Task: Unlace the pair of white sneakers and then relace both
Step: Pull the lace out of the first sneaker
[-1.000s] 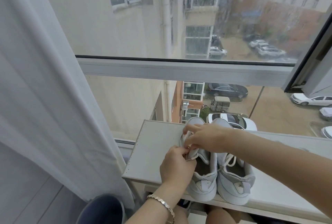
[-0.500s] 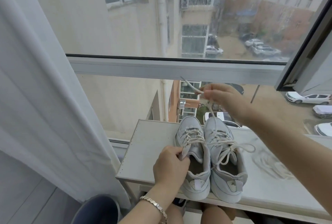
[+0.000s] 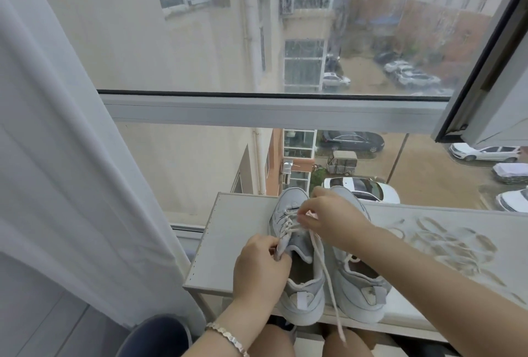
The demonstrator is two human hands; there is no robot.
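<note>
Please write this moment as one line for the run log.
left hand: grips left-side sneaker | right hand: pinches lace over eyelets | lace end: hangs past table edge

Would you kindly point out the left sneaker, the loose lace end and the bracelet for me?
left sneaker point(image 3: 304, 298): head view, heel tab.
loose lace end point(image 3: 341, 331): head view, hanging tip.
bracelet point(image 3: 227, 336): head view, links over wrist.

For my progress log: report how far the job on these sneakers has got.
Early. Done: the lace of the left sneaker has one end hanging free over the table edge. In hand: left hand grips that sneaker's upper; right hand pinches the lace at crossings still threaded. Left: the rest of this lace, the other sneaker, partly hidden by the arm, then relacing both.
</note>
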